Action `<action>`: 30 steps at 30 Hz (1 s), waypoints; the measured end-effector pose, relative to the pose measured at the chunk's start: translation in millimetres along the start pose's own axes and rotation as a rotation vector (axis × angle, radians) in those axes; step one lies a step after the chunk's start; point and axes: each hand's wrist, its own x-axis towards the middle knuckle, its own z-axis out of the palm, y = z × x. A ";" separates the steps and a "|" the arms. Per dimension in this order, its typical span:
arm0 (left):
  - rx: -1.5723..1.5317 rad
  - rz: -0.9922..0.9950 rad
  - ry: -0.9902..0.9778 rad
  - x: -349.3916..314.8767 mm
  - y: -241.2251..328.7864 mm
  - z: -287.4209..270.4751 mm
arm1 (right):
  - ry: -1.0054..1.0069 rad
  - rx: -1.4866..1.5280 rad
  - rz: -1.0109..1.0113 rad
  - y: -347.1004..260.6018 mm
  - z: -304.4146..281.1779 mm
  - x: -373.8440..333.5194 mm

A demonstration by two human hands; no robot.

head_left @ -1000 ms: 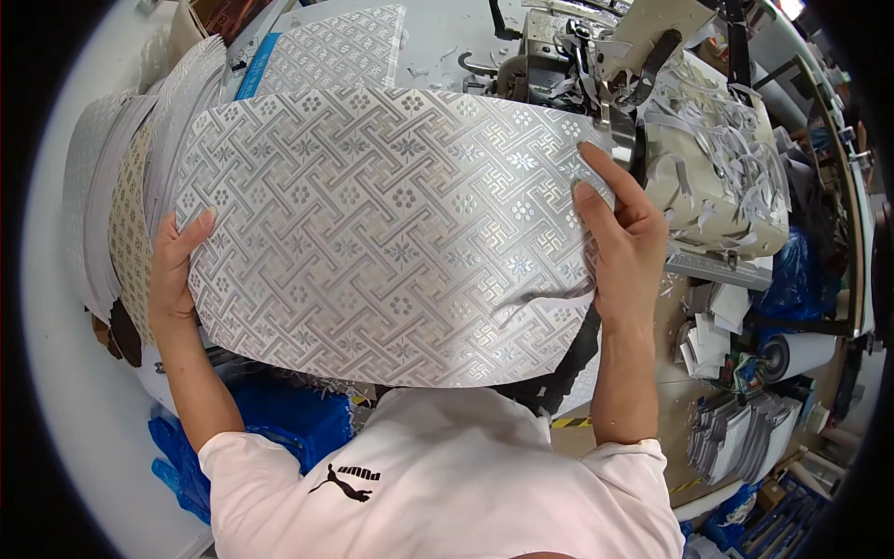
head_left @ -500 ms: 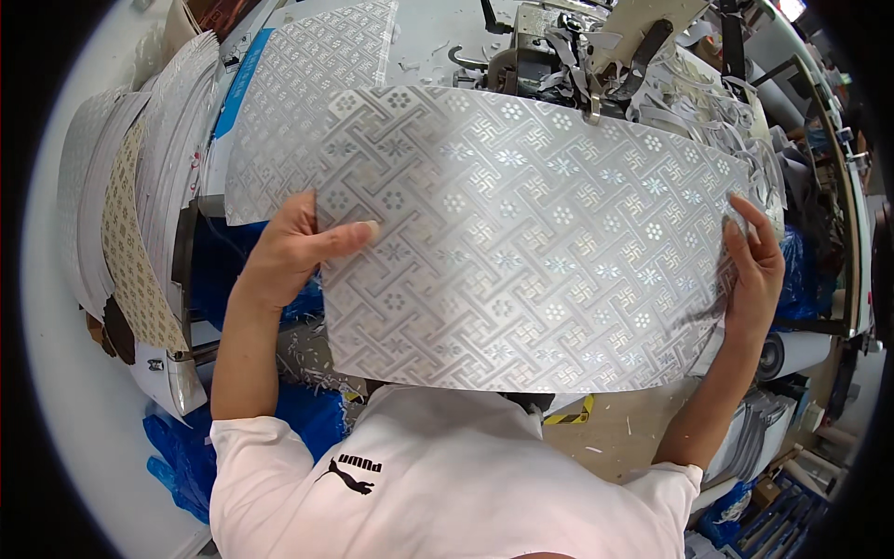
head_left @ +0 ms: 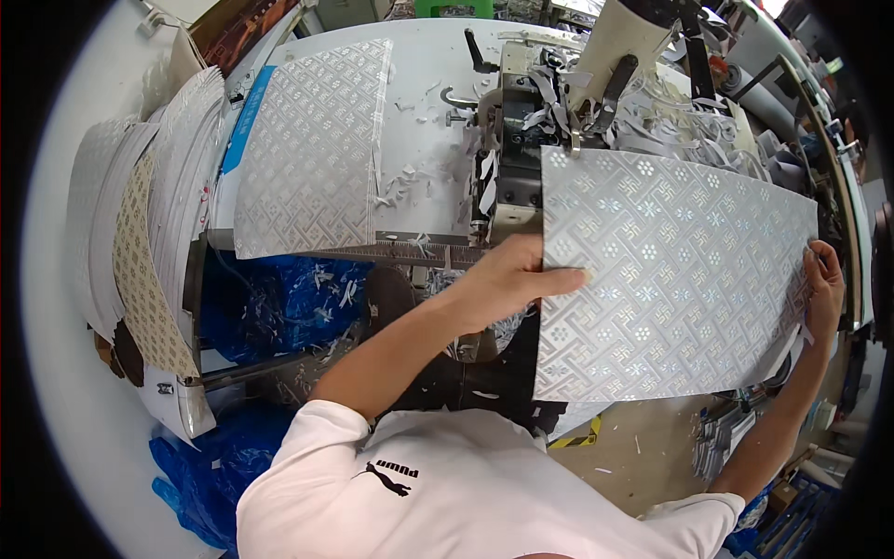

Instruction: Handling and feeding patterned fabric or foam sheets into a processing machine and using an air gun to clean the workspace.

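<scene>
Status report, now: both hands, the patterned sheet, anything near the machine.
Left hand grips silver patterned sheet at its left edge; right hand holds the right edge. Sheet's top corner at sewing machine. Paper scraps litter the table; second patterned sheet lies left.

At the bottom of the frame the person wears a white short-sleeved T-shirt (head_left: 466, 494) with a small black leaping-animal logo (head_left: 386, 477) printed near the neck, both forearms bare, and both hands without gloves, rings or a watch.
</scene>
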 end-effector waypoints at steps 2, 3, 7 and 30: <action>-0.015 0.020 -0.048 14.9 -3.7 13.3 | 0.087 -0.123 0.032 4.2 -12.0 -2.5; -0.020 0.046 -0.071 21.9 -4.4 20.8 | 0.172 -0.257 0.072 -1.2 -19.6 -6.5; 0.180 0.145 -0.133 22.8 10.3 35.0 | 0.523 -1.010 -0.311 -74.5 41.0 -44.3; 0.358 0.140 0.760 -197.1 28.7 -97.0 | -0.165 0.929 0.120 -215.5 375.5 -143.9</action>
